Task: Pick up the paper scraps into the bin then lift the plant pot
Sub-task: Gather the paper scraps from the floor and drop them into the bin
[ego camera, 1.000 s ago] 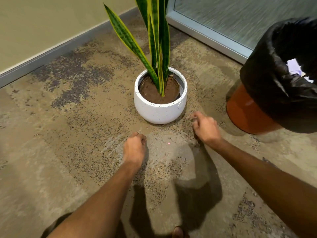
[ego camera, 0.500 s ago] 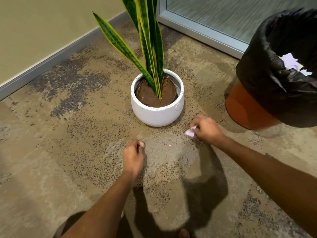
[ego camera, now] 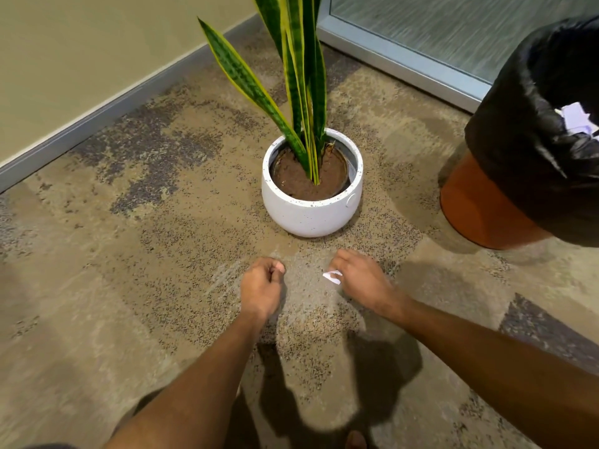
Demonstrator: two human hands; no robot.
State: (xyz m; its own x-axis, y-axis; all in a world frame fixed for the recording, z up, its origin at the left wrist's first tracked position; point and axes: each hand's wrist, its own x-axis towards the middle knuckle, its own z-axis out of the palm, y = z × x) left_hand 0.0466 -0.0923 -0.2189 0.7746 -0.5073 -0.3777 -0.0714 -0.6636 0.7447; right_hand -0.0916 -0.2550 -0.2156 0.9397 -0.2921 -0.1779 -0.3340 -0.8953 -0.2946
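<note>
A white round plant pot (ego camera: 311, 212) with a tall striped snake plant (ego camera: 298, 92) stands on the carpet ahead of me. My right hand (ego camera: 363, 280) hovers just in front of the pot and pinches a small white paper scrap (ego camera: 332, 276). Left of it, my left hand (ego camera: 262, 286) is curled into a loose fist over the carpet; whether it holds anything is hidden. At the right stands an orange bin (ego camera: 479, 209) lined with a black bag (ego camera: 531, 131), with pale paper scraps (ego camera: 577, 119) inside.
A beige wall with a grey baseboard (ego camera: 97, 121) runs along the left. A metal-framed glass panel (ego camera: 421, 37) closes the back right. Patterned brown carpet (ego camera: 129, 286) spreads around the pot and bin.
My right hand has drawn back from the pot's right side toward me with the paper scrap pinched in it. The left hand stays fisted in about the same place.
</note>
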